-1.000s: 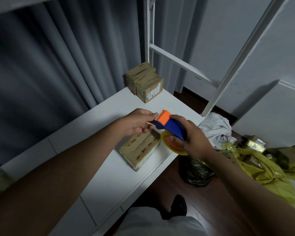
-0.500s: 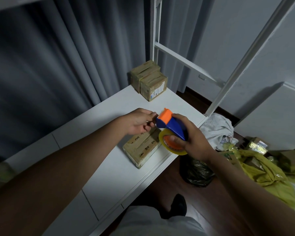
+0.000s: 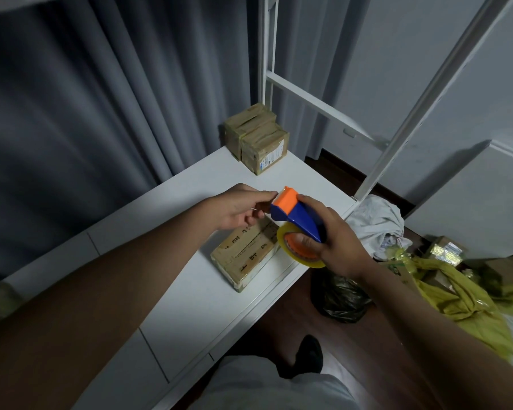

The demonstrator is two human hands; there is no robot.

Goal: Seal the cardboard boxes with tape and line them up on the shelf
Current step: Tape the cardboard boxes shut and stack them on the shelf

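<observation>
Tape dispenser [image 3: 296, 216] sat in my right hand [image 3: 335, 244], its grip curled round the handle and roll. My left hand [image 3: 243, 210] pinched at the tape end by the cutter. Below, near the shelf [image 3: 166, 294] edge, lay the unsealed box [image 3: 245, 255]; two boxes [image 3: 256, 137] stood far. I judged a steady, straight pull best.

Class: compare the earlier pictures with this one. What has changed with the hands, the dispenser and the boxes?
Little: the left hand keeps pinching at the tape dispenser mouth; the right hand still grips it. The flat box and two stacked boxes stay put.
</observation>
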